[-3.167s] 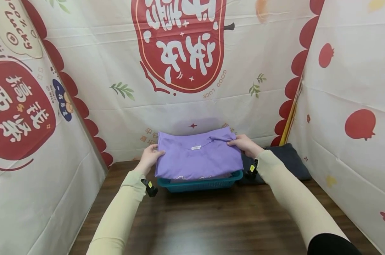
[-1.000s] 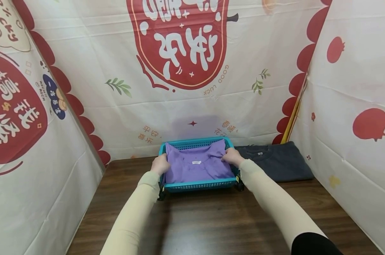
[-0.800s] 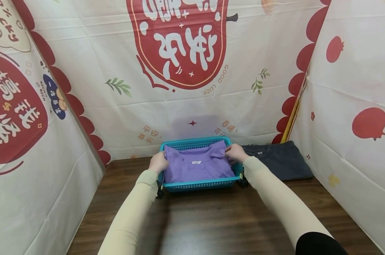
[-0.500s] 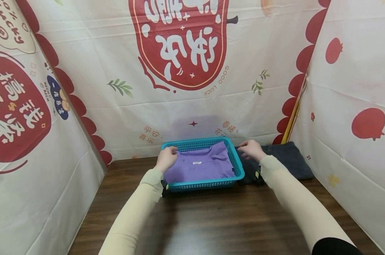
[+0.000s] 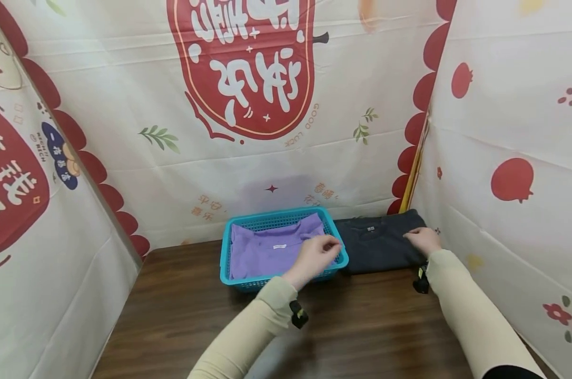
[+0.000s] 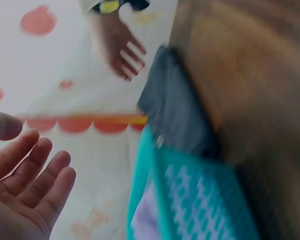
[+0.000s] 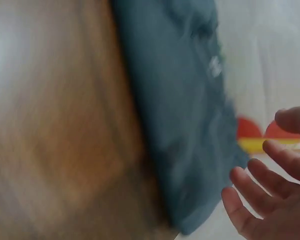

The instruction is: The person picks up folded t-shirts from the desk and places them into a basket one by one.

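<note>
In the head view a folded purple shirt (image 5: 262,258) lies inside a teal plastic basket (image 5: 225,263). My left hand (image 5: 313,259) hovers over the basket's right front part, holding nothing; in the left wrist view its fingers are loosely bent and apart. To the right of the basket lies a folded dark grey shirt (image 5: 376,247) with a small white label. Near that shirt's right end is my right hand (image 5: 424,241), its fingers spread and holding nothing in the right wrist view (image 7: 270,195). Whether it touches the cloth cannot be told.
The brown wooden table (image 5: 186,316) extends in front of the basket. Printed cloth walls stand behind (image 5: 210,173) and at both sides, the right one (image 5: 475,263) close to my right hand. The basket's right end adjoins the grey shirt.
Both hands have let go of the purple shirt after lowering it into the basket. They have moved right, the right hand to the grey shirt's far end. The head view has shifted slightly.
</note>
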